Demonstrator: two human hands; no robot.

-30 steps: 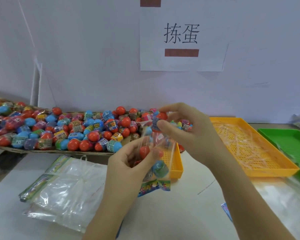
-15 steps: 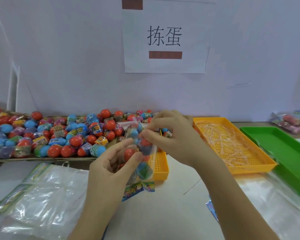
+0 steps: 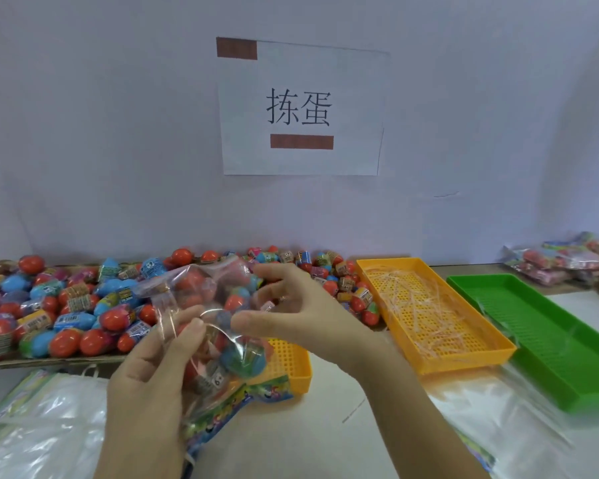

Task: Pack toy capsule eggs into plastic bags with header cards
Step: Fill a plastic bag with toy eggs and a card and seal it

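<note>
We find the left hand (image 3: 146, 392) gripping the plastic bag (image 3: 208, 299) of capsule eggs (image 3: 246, 357) above the near surface (image 3: 308, 430), header card (image 3: 242, 399) downward; the right hand (image 3: 308, 316) pinches its upper film

Packing wkshop: egg pile (image 3: 66, 305), sorting trays (image 3: 433, 340).

White wall (image 3: 118, 133), paper sign (image 3: 301, 108).

A white paper sign (image 3: 301, 108) bearing two black characters hangs on a pale wall (image 3: 118, 133). Below the sign, to its right, an orange mesh tray (image 3: 471, 361) lies beside a green tray (image 3: 550, 326).
</note>
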